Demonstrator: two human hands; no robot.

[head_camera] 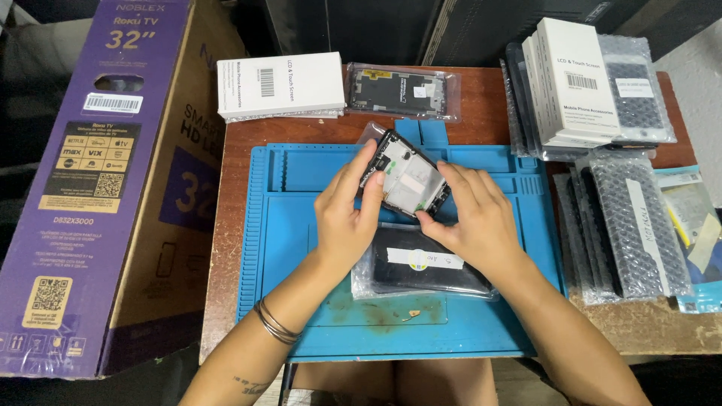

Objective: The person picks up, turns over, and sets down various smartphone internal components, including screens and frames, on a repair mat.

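Note:
Both hands hold a phone screen assembly (406,177) with a black frame and silvery-white back, tilted above a blue work mat (293,225). My left hand (347,214) grips its left edge, fingers reaching over the top corner. Along its lower right edge rests my right hand (470,214), thumb pressing the frame. Just below the hands, on the mat, lies a black phone part in a clear bag (421,267) with a white label. Thin bangles circle my left wrist.
A white flat box (282,84) and a bagged black frame (398,92) lie at the back of the wooden table (226,240). Stacked white boxes (568,79) and bubble-wrapped parts (632,225) crowd the right side. A large purple cardboard television box (98,188) stands at the left.

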